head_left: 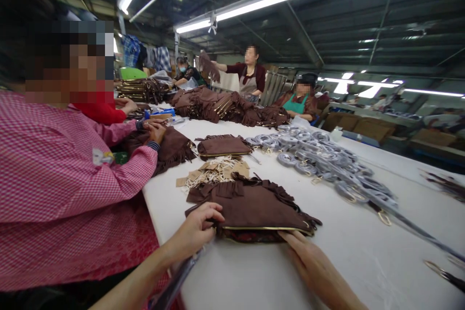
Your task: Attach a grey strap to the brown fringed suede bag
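The head view shows the left hand (196, 230) with its grip curled shut on the left end of a brown bag (250, 208). The fingers pinch the edge right by the gold zip (265, 228). The right hand (314, 264) lies flat and open, with its fingertips touching the near edge of the bag under the zip. It holds nothing; it only presses there.

The bag lies flat on the white worktop (272, 276), close to the front edge, with its fringe pointing away. The zip looks open a little, because some red lining shows under it. So this bag seems to be in the middle of being worked on, not finished.

Just behind the bag is a small heap of paper tags (218, 170) with white strings. Behind those lies another brown bag (223, 145), flat and alone. To the right is a long pile of wrapped straps (319, 160) with gold clips. A person in a pink checked shirt (61, 174) sits to the left with a bag of their own. Far back, a big heap of brown bags (228, 106) waits, so I think lots of bags are left to do.
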Demonstrator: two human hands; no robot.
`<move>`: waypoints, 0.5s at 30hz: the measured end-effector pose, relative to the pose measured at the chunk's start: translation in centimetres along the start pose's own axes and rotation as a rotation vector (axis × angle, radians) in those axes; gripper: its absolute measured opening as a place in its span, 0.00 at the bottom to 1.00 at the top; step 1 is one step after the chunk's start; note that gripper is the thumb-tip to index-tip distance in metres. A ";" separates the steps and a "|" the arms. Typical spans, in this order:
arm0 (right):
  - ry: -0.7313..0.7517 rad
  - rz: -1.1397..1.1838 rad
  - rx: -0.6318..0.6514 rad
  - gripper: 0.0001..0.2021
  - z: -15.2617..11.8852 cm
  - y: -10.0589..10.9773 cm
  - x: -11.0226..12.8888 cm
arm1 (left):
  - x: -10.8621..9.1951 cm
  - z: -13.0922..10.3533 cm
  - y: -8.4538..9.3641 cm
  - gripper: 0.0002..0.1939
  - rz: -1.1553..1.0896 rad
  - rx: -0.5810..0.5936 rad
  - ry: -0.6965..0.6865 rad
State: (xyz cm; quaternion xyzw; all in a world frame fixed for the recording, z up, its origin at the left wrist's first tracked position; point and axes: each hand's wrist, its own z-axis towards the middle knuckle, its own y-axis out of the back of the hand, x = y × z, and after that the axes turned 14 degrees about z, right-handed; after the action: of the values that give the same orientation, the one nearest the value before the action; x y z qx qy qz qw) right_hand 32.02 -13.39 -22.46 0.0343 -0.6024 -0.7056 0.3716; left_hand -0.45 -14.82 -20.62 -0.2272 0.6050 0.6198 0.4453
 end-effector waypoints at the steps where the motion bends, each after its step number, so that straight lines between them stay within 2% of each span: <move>1: -0.015 0.073 -0.005 0.20 0.0 1.2 -0.2 | 0.0 0.2 0.3 0.20 0.008 -0.003 -0.004; 4: -0.177 0.147 -0.146 0.15 -0.6 4.5 -1.6 | 0.3 0.9 1.1 0.20 0.094 -0.020 -0.027; 6: -0.282 0.094 -0.187 0.15 -1.1 5.7 -2.7 | 0.6 1.4 1.5 0.20 0.200 -0.022 -0.055; 10: -0.341 0.073 -0.005 0.32 -1.2 4.8 -4.5 | 0.9 1.7 1.9 0.21 0.443 0.026 -0.125; 12: -0.339 0.103 0.016 0.29 -0.7 4.1 -4.9 | 0.6 1.6 1.7 0.23 0.570 0.042 -0.166; 15: -0.310 0.134 -0.020 0.15 0.1 4.3 -4.8 | -1.1 1.3 0.8 0.26 0.730 0.036 -0.237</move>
State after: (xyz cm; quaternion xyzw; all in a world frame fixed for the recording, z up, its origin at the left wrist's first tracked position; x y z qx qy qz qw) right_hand 37.52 -10.54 -20.61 -0.1189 -0.6463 -0.6821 0.3209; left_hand -0.23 -13.81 -19.09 0.0841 0.6014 0.7487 0.2660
